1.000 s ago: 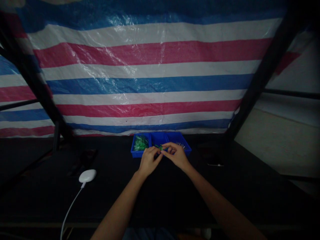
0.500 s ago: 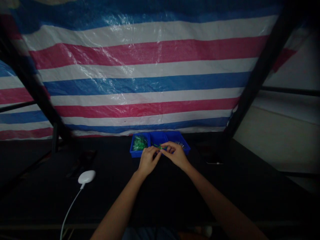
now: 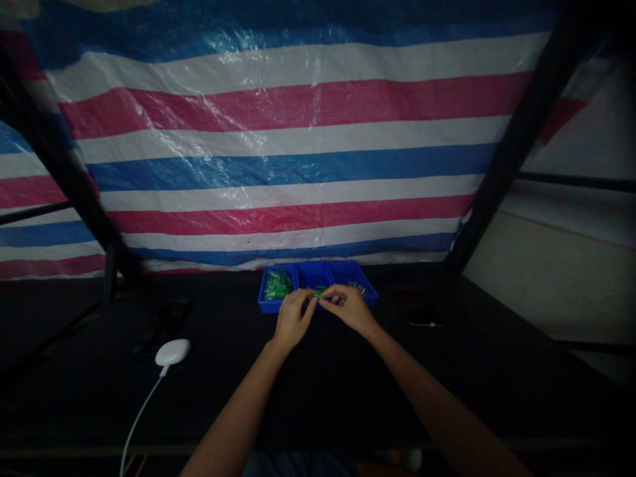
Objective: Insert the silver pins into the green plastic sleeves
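Note:
Both hands meet at the front edge of a blue three-compartment tray (image 3: 271, 307). My left hand (image 3: 294, 315) pinches a small green piece (image 3: 319, 292) from the left, thumb and forefinger together. From the right, my right hand (image 3: 350, 307) pinches the same piece. Its exact kind is too small to tell, and the fingertips cover part of it. In the tray's left compartment lie green pieces in clear plastic (image 3: 278, 285). Small shiny metal parts (image 3: 356, 286) lie in the right compartment. My hands partly hide the middle compartment.
A white rounded device (image 3: 172, 352) with a white cable rests on the black table (image 3: 318, 397) at the left. A dark flat object with a bright edge (image 3: 424, 323) lies to the right. Behind the tray hangs a striped plastic sheet (image 3: 298, 159) between dark posts.
The fingers have shifted slightly around the green piece, which now stands up more between the fingertips. The tray and the arms stay nearly in place.

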### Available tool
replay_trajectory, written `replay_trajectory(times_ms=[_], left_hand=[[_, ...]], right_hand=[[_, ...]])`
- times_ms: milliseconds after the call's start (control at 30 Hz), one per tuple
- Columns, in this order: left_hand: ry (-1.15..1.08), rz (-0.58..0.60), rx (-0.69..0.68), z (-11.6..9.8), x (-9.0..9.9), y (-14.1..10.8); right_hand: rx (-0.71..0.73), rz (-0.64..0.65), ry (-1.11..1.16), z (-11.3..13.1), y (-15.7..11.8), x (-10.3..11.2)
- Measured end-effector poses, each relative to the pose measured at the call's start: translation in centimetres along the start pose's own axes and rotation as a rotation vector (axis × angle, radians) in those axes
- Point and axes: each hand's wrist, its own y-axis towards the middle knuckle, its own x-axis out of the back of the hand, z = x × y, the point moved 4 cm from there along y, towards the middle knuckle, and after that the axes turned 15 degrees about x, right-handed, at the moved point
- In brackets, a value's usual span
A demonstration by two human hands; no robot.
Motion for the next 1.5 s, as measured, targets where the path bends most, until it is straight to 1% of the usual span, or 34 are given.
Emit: replay_trajectory(times_ms=[300, 700, 800, 933, 1033, 1200, 1333, 1500], left_hand=[[-0.063, 0.025, -0.036, -0.2, -0.1, 0.0], [-0.061, 0.049, -0.004, -0.4, 0.0, 0.0], [-0.056, 0.053, 0.000, -0.4, 0.0, -0.1], [-0.049, 0.065, 0.005, -0.3, 0.0, -0.1], [-0.056, 0.068, -0.002, -0.3, 0.0, -0.1], [-0.044, 0.078, -0.017, -0.3, -0.2, -0.1], [-0.022, 0.086, -0.019, -0.2, -0.4, 0.0], [-0.009, 0.081, -0.036, -0.1, -0.5, -0.1]], right_hand=[[-0.016, -0.051, 0.123, -0.6, -0.3, -0.6], [0.001, -0.050, 0.092, 0.0, -0.2, -0.5], [0.017, -0.033, 0.030, -0.1, -0.3, -0.5], [0.033, 0.014, -0.137, 0.0, -0.4, -0.3], [0.060, 0.021, -0.186, 0.2, -0.2, 0.0], [0.068, -0.007, -0.113, 0.2, 0.1, 0.5], [0.036, -0.046, 0.008, -0.1, 0.2, 0.5], [0.002, -0.051, 0.141, 0.0, 0.2, 0.3]])
